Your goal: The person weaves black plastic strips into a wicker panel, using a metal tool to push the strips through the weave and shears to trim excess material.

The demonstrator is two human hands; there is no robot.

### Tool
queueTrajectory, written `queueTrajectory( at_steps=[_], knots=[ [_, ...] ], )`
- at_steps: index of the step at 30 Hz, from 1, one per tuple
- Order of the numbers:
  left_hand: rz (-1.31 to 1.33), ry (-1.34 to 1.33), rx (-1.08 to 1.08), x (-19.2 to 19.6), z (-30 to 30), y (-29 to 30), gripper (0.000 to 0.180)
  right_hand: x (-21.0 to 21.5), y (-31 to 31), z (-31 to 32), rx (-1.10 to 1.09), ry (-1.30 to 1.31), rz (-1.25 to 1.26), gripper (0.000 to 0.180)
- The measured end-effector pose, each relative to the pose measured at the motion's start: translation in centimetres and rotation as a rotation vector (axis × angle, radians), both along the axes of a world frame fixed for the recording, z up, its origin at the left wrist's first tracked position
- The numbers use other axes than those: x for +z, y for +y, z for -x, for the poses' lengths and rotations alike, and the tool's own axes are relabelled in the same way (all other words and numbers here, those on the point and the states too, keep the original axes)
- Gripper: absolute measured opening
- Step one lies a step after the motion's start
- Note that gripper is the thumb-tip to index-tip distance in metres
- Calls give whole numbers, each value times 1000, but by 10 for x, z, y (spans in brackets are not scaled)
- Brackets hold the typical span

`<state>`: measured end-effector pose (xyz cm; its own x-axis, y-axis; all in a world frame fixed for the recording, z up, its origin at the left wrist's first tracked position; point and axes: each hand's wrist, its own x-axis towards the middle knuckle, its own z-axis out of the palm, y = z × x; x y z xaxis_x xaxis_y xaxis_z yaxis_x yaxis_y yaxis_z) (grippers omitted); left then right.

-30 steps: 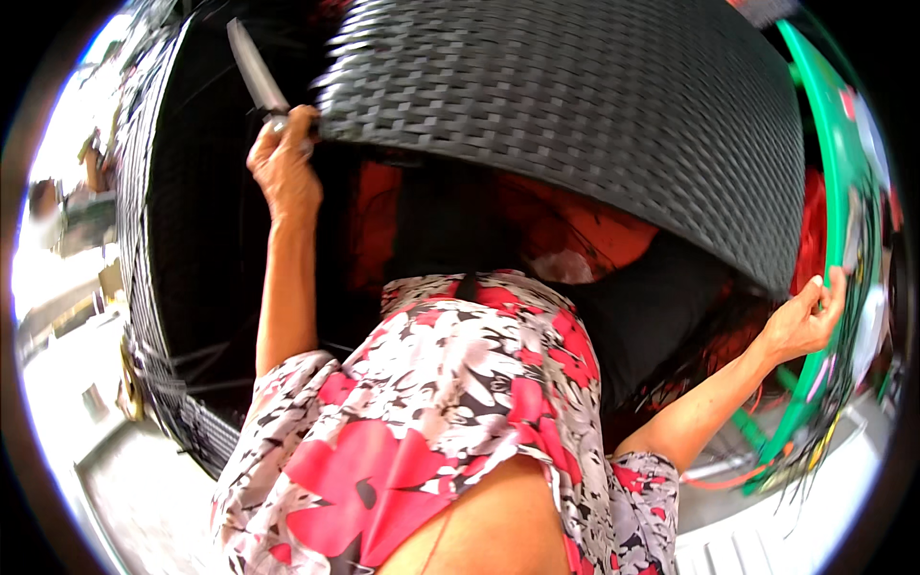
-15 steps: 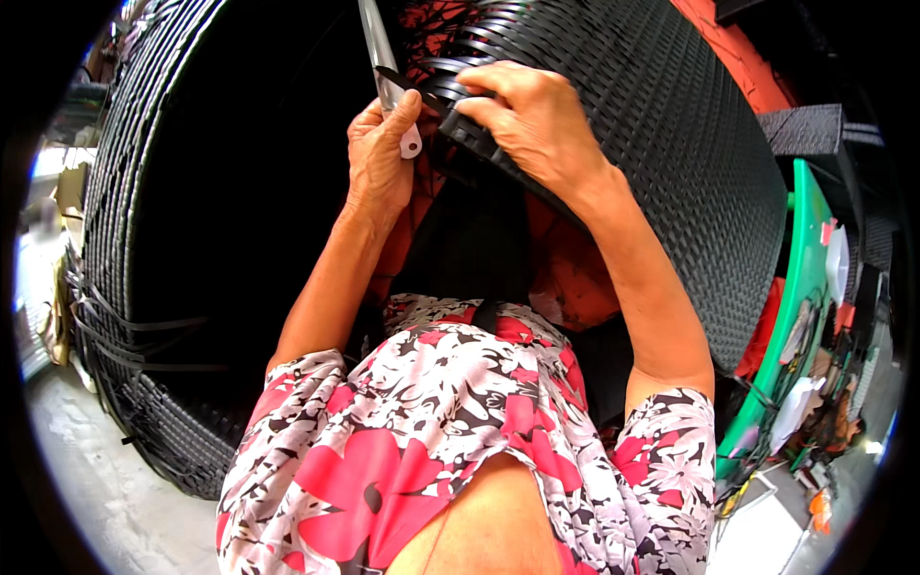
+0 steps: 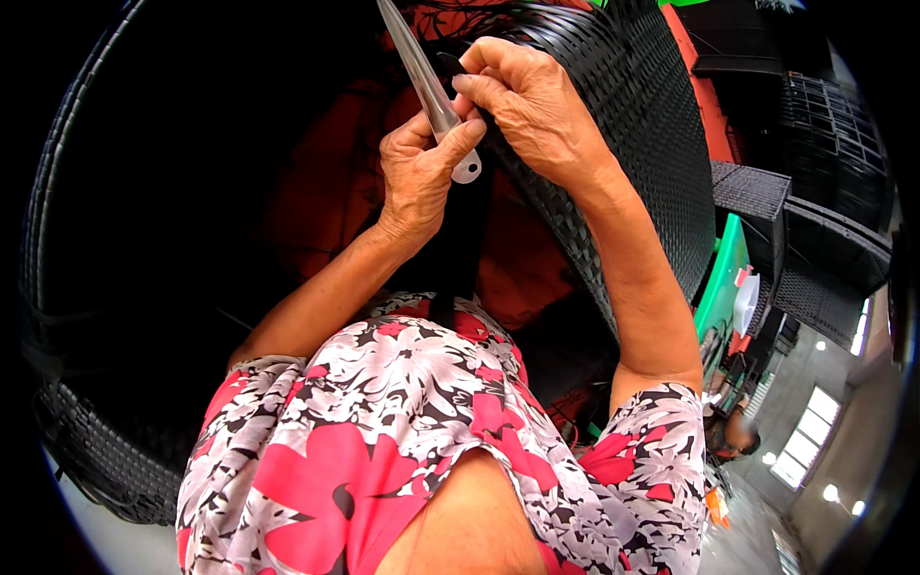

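Where the two hands come together, high in the view: one tapered metal tool (image 3: 422, 77), shiny, slanting up and leftward, its far end at the upper edge, its rounded pale butt pierced by a hole. Left hand (image 3: 417, 177): fingers (image 3: 407, 139) closed round the tool's lower part, thumb laid across it. Right hand (image 3: 537, 110): thumb and forefinger pinched on one black strip (image 3: 448, 63), its tip poking out just beside the tool; whether the two touch cannot be told.

Woven panel (image 3: 637, 144), black, curved, behind the right forearm. Loose strips (image 3: 455, 17), black, several, at the top. Red-orange surface (image 3: 321, 182), partly shadowed, beyond the left forearm. Second woven piece (image 3: 120, 465), black, at lower left. Floral garment (image 3: 374, 412), white, black and red, worn. Green board (image 3: 724, 273), at right, with a white item (image 3: 747, 305) beside it. One other person (image 3: 736, 433), in the right background, blurred.
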<state>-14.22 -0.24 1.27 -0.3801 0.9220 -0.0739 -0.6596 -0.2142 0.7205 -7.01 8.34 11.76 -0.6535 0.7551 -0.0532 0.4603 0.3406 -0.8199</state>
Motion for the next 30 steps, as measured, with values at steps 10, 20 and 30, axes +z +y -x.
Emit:
queueTrajectory(
  at_steps=[10,20,30],
  knots=[
    [-29,202,107,-2,-32,-19,14,15,32,68,-77,634,344,27],
    [-109,168,117,-9,-52,-25,11,9,42,152,47,281,-153,16],
    [4,1086,70,-25,32,13,21,33,36,82,-30,148,-502,31]
  ],
)
